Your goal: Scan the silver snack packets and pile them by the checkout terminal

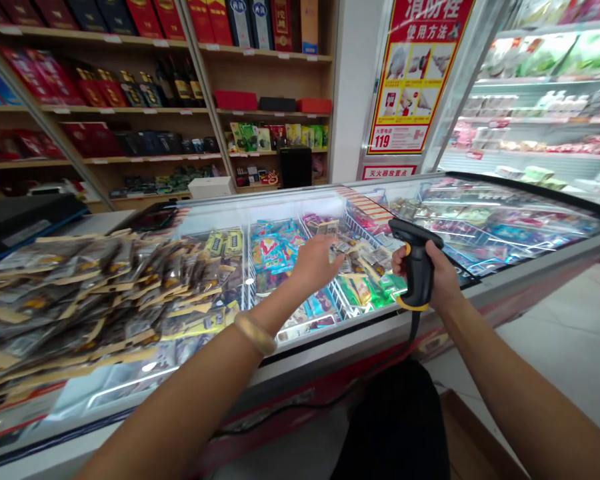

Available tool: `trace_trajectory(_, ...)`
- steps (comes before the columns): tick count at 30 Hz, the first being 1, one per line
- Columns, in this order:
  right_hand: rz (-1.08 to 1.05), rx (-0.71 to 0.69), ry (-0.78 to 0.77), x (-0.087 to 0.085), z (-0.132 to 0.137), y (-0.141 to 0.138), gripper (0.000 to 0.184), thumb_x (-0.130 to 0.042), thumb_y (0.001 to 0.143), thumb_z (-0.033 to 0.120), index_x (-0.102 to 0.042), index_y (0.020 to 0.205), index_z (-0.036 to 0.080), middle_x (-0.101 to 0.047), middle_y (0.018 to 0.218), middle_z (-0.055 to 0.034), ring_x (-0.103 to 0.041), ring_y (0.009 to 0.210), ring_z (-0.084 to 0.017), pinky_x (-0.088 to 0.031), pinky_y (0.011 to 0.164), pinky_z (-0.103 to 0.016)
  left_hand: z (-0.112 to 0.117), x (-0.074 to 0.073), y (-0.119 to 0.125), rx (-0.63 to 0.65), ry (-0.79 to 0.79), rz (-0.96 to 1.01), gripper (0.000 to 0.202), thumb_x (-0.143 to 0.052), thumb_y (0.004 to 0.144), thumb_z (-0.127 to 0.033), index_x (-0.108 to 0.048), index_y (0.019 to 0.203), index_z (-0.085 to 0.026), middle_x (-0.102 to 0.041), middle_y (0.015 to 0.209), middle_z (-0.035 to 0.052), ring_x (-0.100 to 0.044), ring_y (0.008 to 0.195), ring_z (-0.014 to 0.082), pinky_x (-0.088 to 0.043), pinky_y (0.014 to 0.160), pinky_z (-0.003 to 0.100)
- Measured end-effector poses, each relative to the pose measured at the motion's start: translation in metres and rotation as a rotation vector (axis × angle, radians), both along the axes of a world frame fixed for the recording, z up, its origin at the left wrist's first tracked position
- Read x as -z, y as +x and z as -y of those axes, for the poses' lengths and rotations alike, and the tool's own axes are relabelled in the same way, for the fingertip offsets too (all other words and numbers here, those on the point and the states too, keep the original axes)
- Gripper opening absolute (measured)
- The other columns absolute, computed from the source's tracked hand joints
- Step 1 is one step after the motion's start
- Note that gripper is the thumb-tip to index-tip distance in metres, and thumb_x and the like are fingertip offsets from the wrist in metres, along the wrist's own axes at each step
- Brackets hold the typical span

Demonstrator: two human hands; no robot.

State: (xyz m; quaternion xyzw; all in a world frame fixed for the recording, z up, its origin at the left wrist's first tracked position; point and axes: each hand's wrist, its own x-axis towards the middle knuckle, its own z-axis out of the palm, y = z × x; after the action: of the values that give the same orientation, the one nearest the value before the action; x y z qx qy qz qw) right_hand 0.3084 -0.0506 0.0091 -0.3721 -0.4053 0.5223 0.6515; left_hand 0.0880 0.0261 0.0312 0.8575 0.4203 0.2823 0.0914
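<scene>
My right hand (pixel 440 273) grips a black and yellow handheld barcode scanner (pixel 418 267) by its handle, with its head pointing left. A cable hangs from the handle's bottom. My left hand (pixel 314 261), a gold-coloured bangle (pixel 255 333) on its wrist, is over the freezer's glass top with thumb and fingers apart. Close to its fingertips lie brown packets with white labels (pixel 373 257); whether the fingers touch one is blurred. To the left, a big heap of brown-edged, clear-fronted packets (pixel 115 280) covers the glass.
Through the glass of the chest freezer (pixel 330 353) show wire baskets with blue packs (pixel 277 247) and green packs (pixel 365 290). Shelves (pixel 145 110) with boxes and bottles stand behind. A lit refrigerated cabinet (pixel 545 120) is at the right. The scanner's cable (pixel 290 407) runs low along the front.
</scene>
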Motion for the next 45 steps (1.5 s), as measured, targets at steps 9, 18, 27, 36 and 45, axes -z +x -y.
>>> trace_trajectory(9, -0.054, 0.024, -0.025, 0.012, 0.006, 0.012, 0.043, -0.06, 0.073, 0.061, -0.061, 0.073, 0.018, -0.056, 0.067, -0.0038, -0.055, 0.06, -0.017, -0.048, 0.057, -0.03, -0.005, 0.016, 0.096, 0.015, 0.031, -0.319, 0.052, -0.055, 0.08, -0.055, -0.065, 0.099, -0.007, -0.061, 0.112, 0.0214, -0.053, 0.112, 0.0353, -0.042, 0.094, 0.045)
trace_trajectory(18, -0.122, 0.012, -0.039, 0.012, 0.008, 0.012, 0.042, -0.064, 0.07, 0.059, -0.065, 0.072, 0.017, -0.055, 0.068, -0.0037, -0.053, 0.061, -0.015, -0.048, 0.058, -0.028, 0.008, 0.016, 0.078, -0.001, -0.127, -0.184, 0.047, -0.065, 0.076, -0.042, -0.052, 0.111, -0.013, -0.064, 0.109, 0.0156, -0.059, 0.103, 0.0305, -0.046, 0.086, 0.04)
trace_trajectory(27, -0.097, -0.128, -0.001, 0.014, 0.0, -0.035, 0.041, -0.062, 0.074, 0.057, -0.065, 0.075, 0.016, -0.057, 0.071, -0.0036, -0.053, 0.061, -0.014, -0.047, 0.059, -0.026, 0.009, 0.011, -0.038, -0.211, -0.147, 0.128, 0.03, -0.06, 0.08, -0.037, -0.059, 0.104, -0.017, -0.068, 0.097, 0.0074, -0.063, 0.086, 0.0223, -0.047, 0.075, 0.031)
trace_trajectory(36, -0.047, -0.369, 0.032, 0.004, -0.026, -0.139, 0.045, -0.061, 0.075, 0.059, -0.064, 0.075, 0.014, -0.059, 0.066, -0.0034, -0.052, 0.057, -0.012, -0.043, 0.055, -0.025, 0.011, 0.02, -0.116, -0.388, -0.059, 0.092, 0.03, -0.056, 0.081, -0.042, -0.059, 0.099, -0.018, -0.07, 0.084, 0.005, -0.064, 0.076, 0.0221, -0.044, 0.067, 0.03)
trace_trajectory(45, 0.014, -0.394, -0.059, 0.002, -0.028, -0.149, 0.048, -0.067, 0.067, 0.061, -0.063, 0.071, 0.014, -0.058, 0.063, -0.0024, -0.053, 0.054, -0.012, -0.04, 0.052, -0.024, 0.011, 0.029, -0.122, -0.345, -0.067, 0.161, 0.026, -0.059, 0.079, -0.039, -0.06, 0.095, -0.019, -0.069, 0.081, 0.0045, -0.065, 0.075, 0.0211, -0.045, 0.066, 0.029)
